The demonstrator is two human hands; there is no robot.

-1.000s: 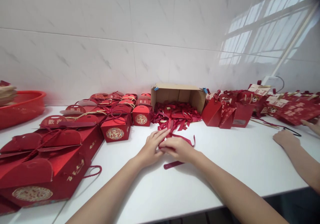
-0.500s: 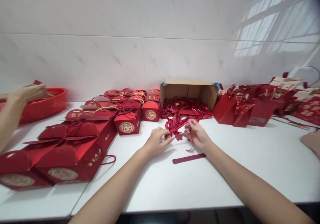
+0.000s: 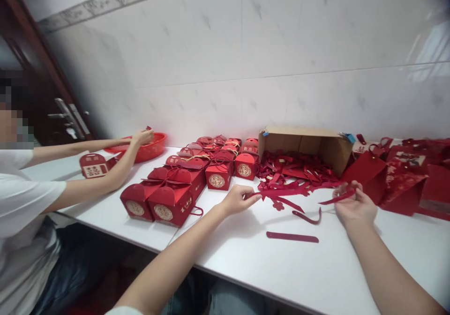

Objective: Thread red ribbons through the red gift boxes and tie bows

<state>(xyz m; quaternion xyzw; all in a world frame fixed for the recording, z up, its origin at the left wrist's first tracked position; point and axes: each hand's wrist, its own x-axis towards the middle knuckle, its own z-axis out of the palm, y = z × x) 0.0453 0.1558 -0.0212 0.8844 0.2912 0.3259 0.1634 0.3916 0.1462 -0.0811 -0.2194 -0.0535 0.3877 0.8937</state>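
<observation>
My left hand [image 3: 239, 199] is closed in a pinch on the end of some red ribbon [image 3: 288, 192], which stretches towards the right. Over the table at the right, my right hand [image 3: 356, 208] has its fingers closed round a short red strip [image 3: 339, 197]. A flower-shaped red piece [image 3: 278, 206] hangs among the ribbons by my left hand. Between and below the hands, a curved red strip [image 3: 308, 217] and a flat dark red strap [image 3: 292, 237] with a hole lie on the white table [image 3: 246, 258].
A cardboard box [image 3: 302, 132] on its side spills red ribbons [image 3: 295, 165]. Red gift boxes [image 3: 168, 193] stand in rows to the left, red bags [image 3: 404, 183] to the right. At far left a co-worker's hand [image 3: 143, 137] is over a red basin [image 3: 151, 152], near another red box [image 3: 93, 166].
The view has swung left, bringing in the co-worker and a door. My hands have moved apart, the right one going right with a strip. The ribbons are drawn out between them.
</observation>
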